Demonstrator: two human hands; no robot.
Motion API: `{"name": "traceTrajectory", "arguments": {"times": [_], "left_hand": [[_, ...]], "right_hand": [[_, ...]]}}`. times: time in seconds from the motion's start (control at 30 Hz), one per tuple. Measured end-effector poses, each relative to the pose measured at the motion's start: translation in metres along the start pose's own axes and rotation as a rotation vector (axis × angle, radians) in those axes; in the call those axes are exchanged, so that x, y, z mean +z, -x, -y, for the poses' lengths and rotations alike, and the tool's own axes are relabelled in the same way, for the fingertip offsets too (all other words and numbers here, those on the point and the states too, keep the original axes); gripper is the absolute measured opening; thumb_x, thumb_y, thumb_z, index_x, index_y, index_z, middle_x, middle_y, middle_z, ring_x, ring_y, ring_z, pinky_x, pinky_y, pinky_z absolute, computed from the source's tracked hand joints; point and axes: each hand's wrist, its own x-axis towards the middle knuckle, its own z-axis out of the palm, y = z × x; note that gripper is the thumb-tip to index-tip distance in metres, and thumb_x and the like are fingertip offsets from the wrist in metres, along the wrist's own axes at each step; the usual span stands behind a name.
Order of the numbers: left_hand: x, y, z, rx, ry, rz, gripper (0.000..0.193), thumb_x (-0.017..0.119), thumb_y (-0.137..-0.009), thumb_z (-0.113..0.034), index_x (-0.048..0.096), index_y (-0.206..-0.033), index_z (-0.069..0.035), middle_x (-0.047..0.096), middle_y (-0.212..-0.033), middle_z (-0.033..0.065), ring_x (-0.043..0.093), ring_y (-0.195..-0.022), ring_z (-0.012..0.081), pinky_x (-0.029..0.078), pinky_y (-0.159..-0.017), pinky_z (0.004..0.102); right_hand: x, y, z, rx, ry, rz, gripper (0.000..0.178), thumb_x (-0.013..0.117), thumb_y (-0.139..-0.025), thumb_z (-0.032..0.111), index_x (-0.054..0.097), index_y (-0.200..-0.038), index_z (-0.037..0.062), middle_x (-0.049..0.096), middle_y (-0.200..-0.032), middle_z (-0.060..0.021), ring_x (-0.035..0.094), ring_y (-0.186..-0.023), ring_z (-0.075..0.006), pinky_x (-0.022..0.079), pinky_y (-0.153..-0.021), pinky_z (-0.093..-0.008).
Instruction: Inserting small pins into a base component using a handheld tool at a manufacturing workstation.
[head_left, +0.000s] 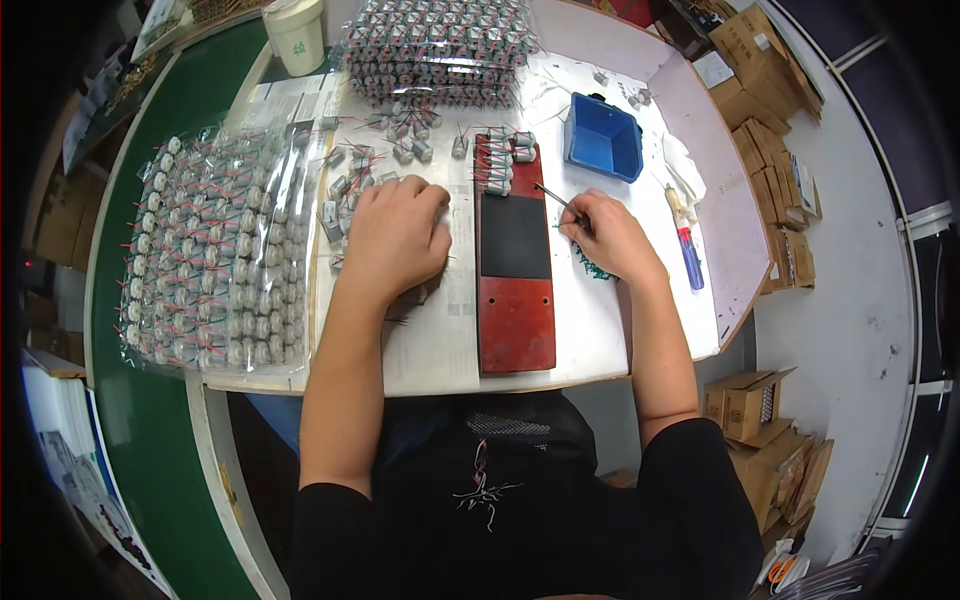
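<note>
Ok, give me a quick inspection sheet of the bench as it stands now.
Surface: white table, paper-covered.
Job's things: red jig board with a few small motors at its far end; loose motors by left hand.
Clutter: blue tray, screwdriver, white cup, bagged motors.
Hands: left hand flat on loose motors; right hand pinches thin tool.
Cables: only thin motor leads.
Surroundings: cardboard boxes, green conveyor belt.

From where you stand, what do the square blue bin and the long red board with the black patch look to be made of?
The square blue bin looks like moulded plastic: even colour, smooth thin walls with a soft sheen. The long red board seems a rigid painted or laminated slab, worn and scuffed at its near end; wood or plastic, I cannot tell. Its black patch looks matte, perhaps rubber or foam.
</note>
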Motion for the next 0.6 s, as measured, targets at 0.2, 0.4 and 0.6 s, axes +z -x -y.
{"name": "traceTrajectory", "arguments": {"times": [0.2,0.4,0.6], "left_hand": [[-0.006,0.000,0.000,-0.018,0.015,0.056,0.016,0.070,-0.090,-0.018,0.069,-0.104,-0.010,0.066,-0.097,0.0086,0.063,-0.099,0.0289,0.044,-0.090,0.0425],[-0.014,-0.008,-0.004,-0.043,-0.006,0.036,0.018,0.074,-0.087,-0.014,0.069,-0.104,-0.009,0.067,-0.099,0.0092,0.063,-0.099,0.0299,0.045,-0.089,0.0421],[-0.014,-0.013,-0.021,0.044,0.417,0.008,0.020,0.075,-0.087,-0.014,0.069,-0.105,-0.008,0.068,-0.098,0.0093,0.063,-0.095,0.0328,0.050,-0.086,0.0422]], "right_hand": [[0.006,-0.001,0.006,-0.011,-0.052,-0.013,0.009,0.071,-0.092,0.010,0.066,-0.094,0.0031,0.061,-0.093,-0.0133,0.063,-0.085,-0.0302,0.051,-0.076,-0.0382],[0.010,0.002,0.006,-0.039,0.061,-0.129,0.010,0.067,-0.097,0.010,0.062,-0.101,0.0029,0.060,-0.093,-0.0111,0.063,-0.086,-0.0249,0.051,-0.076,-0.0376],[0.004,-0.002,0.001,0.098,-0.413,-0.238,0.015,0.066,-0.100,0.012,0.063,-0.108,0.0004,0.063,-0.092,-0.0047,0.060,-0.083,-0.0138,0.050,-0.074,-0.0321]]}}
